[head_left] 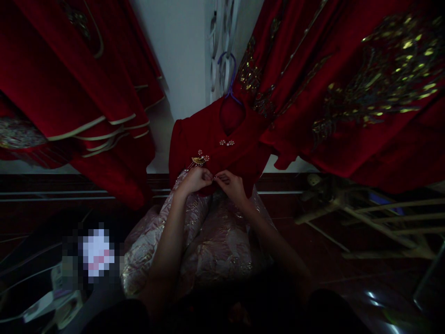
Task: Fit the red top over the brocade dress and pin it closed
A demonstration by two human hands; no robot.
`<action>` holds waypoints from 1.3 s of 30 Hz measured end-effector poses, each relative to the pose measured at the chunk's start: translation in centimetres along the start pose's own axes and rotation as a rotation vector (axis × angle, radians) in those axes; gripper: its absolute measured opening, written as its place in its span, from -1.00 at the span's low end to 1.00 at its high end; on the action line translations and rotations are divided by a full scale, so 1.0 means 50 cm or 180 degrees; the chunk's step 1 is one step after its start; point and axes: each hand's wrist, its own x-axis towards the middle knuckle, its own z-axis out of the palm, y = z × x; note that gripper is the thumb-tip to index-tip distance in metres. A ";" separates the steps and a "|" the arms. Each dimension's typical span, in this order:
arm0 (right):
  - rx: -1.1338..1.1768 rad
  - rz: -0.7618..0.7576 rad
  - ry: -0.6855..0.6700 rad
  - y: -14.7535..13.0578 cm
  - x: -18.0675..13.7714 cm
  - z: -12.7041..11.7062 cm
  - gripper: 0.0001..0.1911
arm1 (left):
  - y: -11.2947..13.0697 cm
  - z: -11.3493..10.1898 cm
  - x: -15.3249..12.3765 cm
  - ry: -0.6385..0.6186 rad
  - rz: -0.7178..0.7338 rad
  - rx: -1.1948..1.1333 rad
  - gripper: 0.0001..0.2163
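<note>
A red jacket [215, 139] hangs on a purple hanger [227, 76] in front of me, above a pale pink and gold skirt [208, 236]. Pearl buttons [226, 143] close its collar, and a gold fan-shaped ornament [199, 160] is pinned lower left. My left hand [196, 179] and my right hand [232, 183] meet at the jacket's front edge, just below the ornament. Both are closed in a pinch on a small fastening there; the fastening itself is too small to make out.
Red garments with cream trim [86, 93] hang at the left. A red robe with gold embroidery [365, 93] hangs at the right. A pale wooden rack [375, 218] stands low on the right. A white wall [181, 51] is behind. Dark floor lies below.
</note>
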 end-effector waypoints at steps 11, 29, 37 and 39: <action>-0.0307 -0.0235 0.0062 0.006 -0.013 0.021 -0.88 | -0.030 -0.008 0.000 0.0104 0.0188 0.0279 -0.86; -0.0241 0.0098 0.0506 -0.012 0.036 -0.093 -0.80 | -0.010 -0.007 -0.009 0.0290 0.0205 0.1182 -0.74; -0.0117 0.0062 -0.0350 0.021 0.023 -0.040 -0.79 | -0.010 0.006 0.001 0.0301 0.0326 0.1121 -0.84; -0.0049 0.0077 -0.0405 0.028 0.020 -0.031 -0.77 | -0.015 0.002 0.002 0.0203 0.0352 0.0960 -0.84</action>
